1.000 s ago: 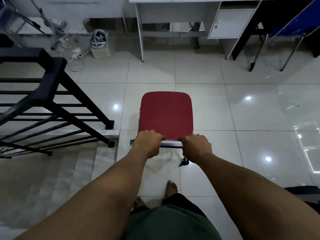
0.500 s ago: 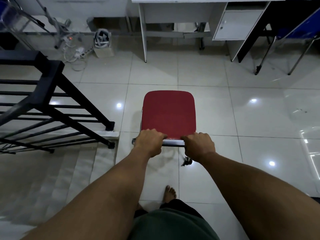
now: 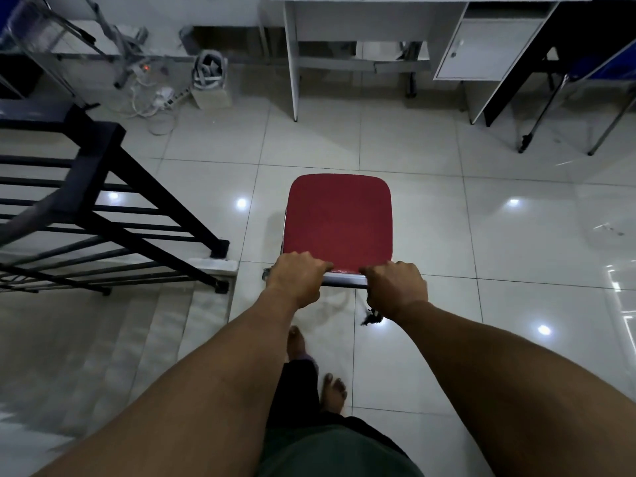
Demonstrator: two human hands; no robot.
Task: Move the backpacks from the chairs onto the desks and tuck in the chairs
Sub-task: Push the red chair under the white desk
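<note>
Chair (image 3: 339,220), red-seated and bare, sits mid-frame on the tiles, well short of the white desk (image 3: 361,36) at the top. Left hand (image 3: 296,278) and right hand (image 3: 395,290) both grip its back rail. Tucking-in is under way; next, push straight between the desk legs. Since a second ago, the desk looms nearer.

The chair (image 3: 339,220) seat is matt red cloth on a shiny metal frame. The floor (image 3: 447,256) is glossy pale tile. The railing (image 3: 103,187) is matt black metal; the bench (image 3: 361,18) looks smooth white.
</note>
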